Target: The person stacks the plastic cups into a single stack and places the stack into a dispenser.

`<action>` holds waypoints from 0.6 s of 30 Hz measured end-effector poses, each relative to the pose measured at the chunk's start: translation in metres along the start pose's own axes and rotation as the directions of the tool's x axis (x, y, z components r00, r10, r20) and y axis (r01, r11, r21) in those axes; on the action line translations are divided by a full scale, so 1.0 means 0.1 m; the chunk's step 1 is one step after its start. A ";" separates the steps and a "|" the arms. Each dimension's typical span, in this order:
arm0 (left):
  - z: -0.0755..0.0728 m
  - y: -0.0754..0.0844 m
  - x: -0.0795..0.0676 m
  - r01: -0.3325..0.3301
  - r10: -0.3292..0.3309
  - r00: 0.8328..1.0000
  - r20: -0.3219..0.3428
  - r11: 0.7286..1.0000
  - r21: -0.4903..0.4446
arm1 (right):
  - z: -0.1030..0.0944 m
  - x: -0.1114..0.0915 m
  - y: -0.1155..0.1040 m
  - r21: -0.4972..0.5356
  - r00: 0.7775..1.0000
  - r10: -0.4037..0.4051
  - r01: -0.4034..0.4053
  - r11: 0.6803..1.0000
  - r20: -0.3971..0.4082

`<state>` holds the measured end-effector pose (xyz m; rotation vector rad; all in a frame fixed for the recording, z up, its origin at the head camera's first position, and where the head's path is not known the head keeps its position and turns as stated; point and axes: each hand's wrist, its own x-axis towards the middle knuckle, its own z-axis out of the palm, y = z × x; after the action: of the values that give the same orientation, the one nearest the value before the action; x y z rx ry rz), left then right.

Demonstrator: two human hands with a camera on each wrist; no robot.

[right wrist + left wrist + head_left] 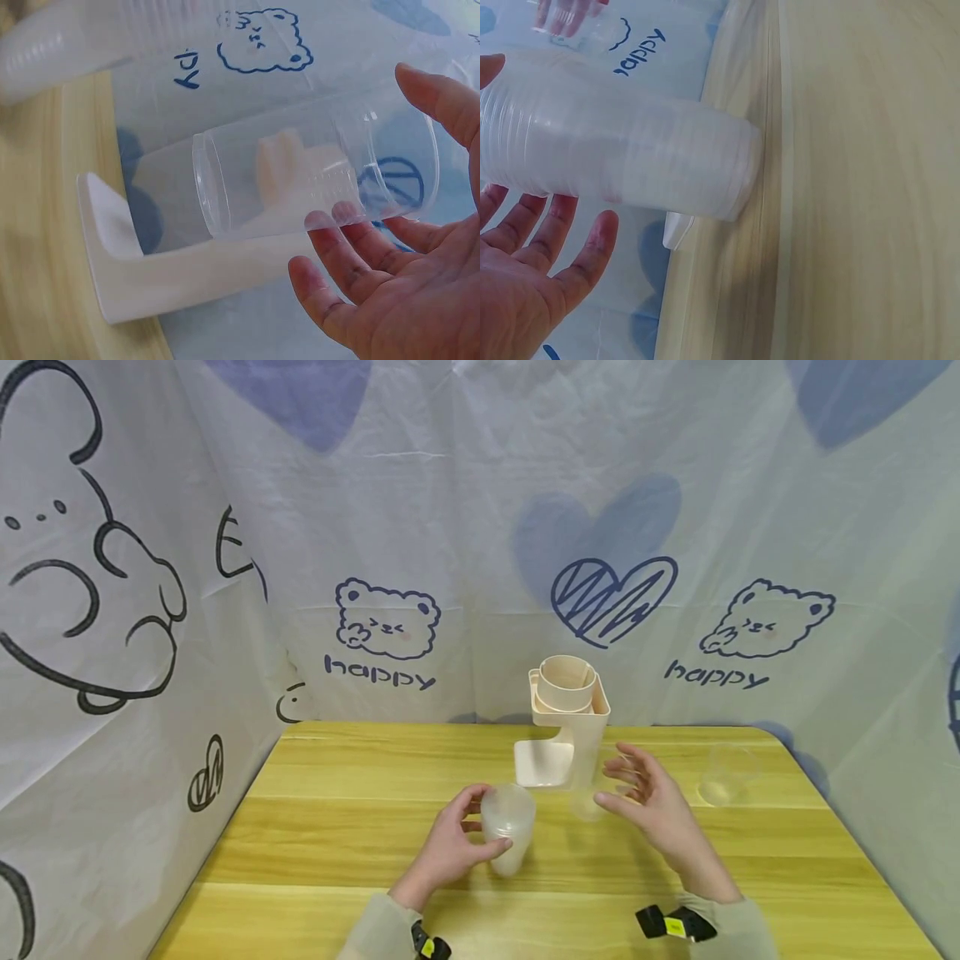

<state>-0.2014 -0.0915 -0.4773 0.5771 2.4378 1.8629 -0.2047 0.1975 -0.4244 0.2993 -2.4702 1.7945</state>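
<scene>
My left hand (457,839) grips a nested stack of translucent plastic cups (508,818), thumb on the near side and fingers round the far side. In the left wrist view the stack's base is close over the table. A single clear plastic cup (232,165) is between the thumb and fingers of my right hand (652,810), its bottom end over the tabletop. Just behind the two hands stands a cream cup holder (588,739), with a round tube (566,685) at its top and a flat white ledge (543,764) below.
Another clear plastic cup (717,789) stands on the wooden table (360,852) to the right of my right hand. A printed white cloth (472,527) hangs along the table's back and sides.
</scene>
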 end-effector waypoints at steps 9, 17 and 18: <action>-0.03 0.15 -0.04 -0.001 0.001 1.000 0.007 1.000 -0.017 | 0.08 0.05 -0.11 0.078 0.999 -0.040 0.037 0.996 0.032; -0.03 0.12 -0.04 -0.008 0.008 1.000 0.011 1.000 -0.006 | 0.16 0.07 -0.21 0.114 0.993 -0.103 0.096 0.989 0.058; -0.03 0.12 -0.04 -0.008 0.008 1.000 0.012 1.000 -0.005 | 0.17 0.07 -0.22 0.121 0.992 -0.112 0.104 0.987 0.060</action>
<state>-0.1955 -0.0930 -0.4658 0.5970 2.4262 1.8628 -0.2064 0.1739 -0.4082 0.4988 -2.3435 1.9188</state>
